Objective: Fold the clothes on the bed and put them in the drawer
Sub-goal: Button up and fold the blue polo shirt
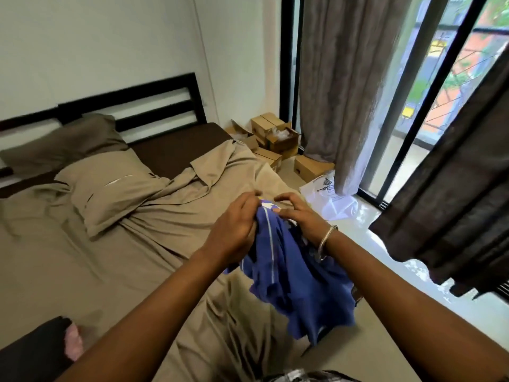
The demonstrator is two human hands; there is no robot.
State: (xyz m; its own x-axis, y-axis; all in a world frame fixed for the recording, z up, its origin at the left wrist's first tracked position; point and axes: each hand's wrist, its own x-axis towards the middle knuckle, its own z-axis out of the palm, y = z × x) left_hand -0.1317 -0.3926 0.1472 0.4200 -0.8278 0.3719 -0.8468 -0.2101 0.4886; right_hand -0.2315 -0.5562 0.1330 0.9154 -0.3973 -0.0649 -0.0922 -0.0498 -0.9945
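Where the left hand (234, 230) curls round the top edge of the blue garment (292, 277), the grip looks firm, while the right hand (297, 216) just beside it at 3 o'clock presses the same edge under its thumb, fingers spread and loose. The cloth hangs in the air over the bed (110, 257), bunched and drooping toward 5 o'clock (soft, light, no stiffness at all, I judge). Taking it at 2 corners of one hem should let it fall flat. The drawer is not in view.
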